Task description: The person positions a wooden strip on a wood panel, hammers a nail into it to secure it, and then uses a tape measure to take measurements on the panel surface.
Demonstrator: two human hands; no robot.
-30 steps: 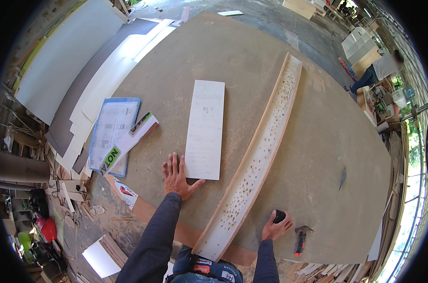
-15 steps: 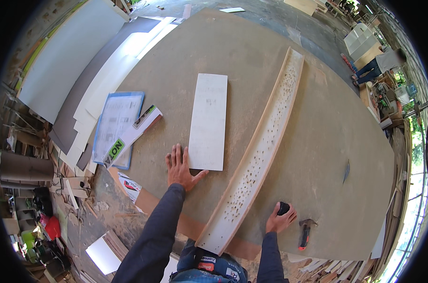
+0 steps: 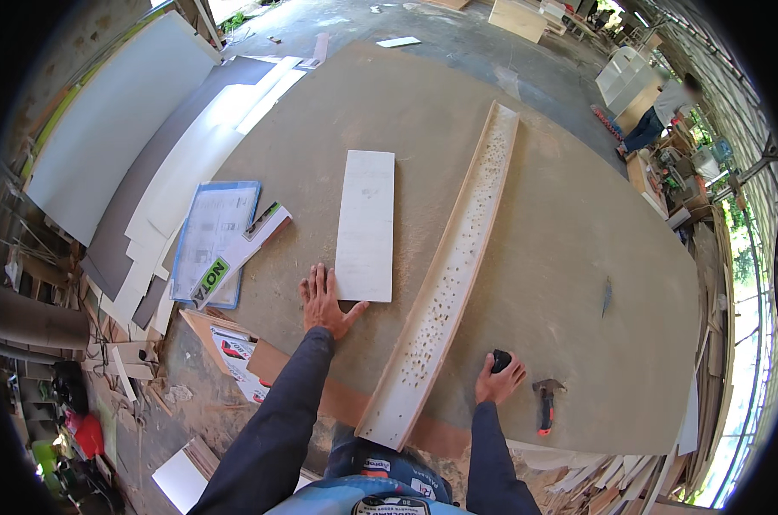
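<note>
My left hand lies flat on the big brown work board, fingers spread, thumb touching the near corner of a pale rectangular panel. My right hand is closed around a small black object resting on the board. Between the hands a long wooden channel with speckled holes or chips inside runs diagonally from the near edge to the far right. A hammer with a red-and-black handle lies just right of my right hand.
Left of the panel sit a clear folder with papers and a long narrow box. White and grey sheets are stacked at far left. Offcuts litter the floor. A person crouches at the far right.
My view has shifted slightly; both hands stay nearly where they were, the left flat by the panel, the right on the black object.
</note>
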